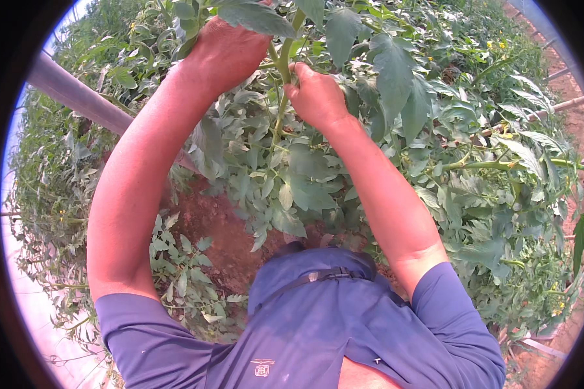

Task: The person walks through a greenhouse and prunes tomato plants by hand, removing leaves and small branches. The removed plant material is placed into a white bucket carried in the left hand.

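Both hands are raised at a tomato plant near the top of the picture. My left hand (pixel 236 51) is at the left side of the thick green tomato stem (pixel 284 56), its fingers partly hidden behind a tomato leaf (pixel 258 18); what it holds cannot be seen. On the stem's right side is my right hand (pixel 318 95), with thumb and bent forefinger close against the stem, just below a fork. Whether they pinch the stem or something thin beside it is unclear. Large tomato leaves (pixel 392 73) hang to the right of this hand.
A thick grey pole (pixel 80 97) slants behind my left forearm. Dense tomato foliage (pixel 486 204) surrounds both arms, with a stem running sideways at the right. Reddish soil (pixel 219 233) shows below, beside a small leafy plant (pixel 187 262). Pale sheeting (pixel 44 335) lies at lower left.
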The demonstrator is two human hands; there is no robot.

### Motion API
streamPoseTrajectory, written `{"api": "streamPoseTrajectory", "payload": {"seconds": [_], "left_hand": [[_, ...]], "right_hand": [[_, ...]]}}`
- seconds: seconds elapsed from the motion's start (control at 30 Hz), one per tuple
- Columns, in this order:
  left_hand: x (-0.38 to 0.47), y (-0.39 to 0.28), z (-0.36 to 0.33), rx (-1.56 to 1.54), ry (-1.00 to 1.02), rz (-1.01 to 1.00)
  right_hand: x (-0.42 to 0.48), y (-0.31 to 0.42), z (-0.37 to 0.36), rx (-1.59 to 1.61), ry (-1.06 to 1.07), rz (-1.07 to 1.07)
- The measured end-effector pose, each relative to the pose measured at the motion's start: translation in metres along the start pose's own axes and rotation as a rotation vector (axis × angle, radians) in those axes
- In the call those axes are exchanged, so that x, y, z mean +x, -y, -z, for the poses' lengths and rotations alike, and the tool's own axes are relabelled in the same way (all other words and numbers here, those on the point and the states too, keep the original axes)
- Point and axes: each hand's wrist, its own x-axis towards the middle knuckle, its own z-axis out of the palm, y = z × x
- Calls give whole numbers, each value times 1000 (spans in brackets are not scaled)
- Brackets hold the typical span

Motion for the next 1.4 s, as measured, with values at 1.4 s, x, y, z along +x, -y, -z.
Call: {"api": "streamPoseTrajectory", "payload": {"seconds": [1.4], "left_hand": [[-43,-49,-37,-134,-343,250]], "right_hand": [[17,3,-28,315,-267,432]]}}
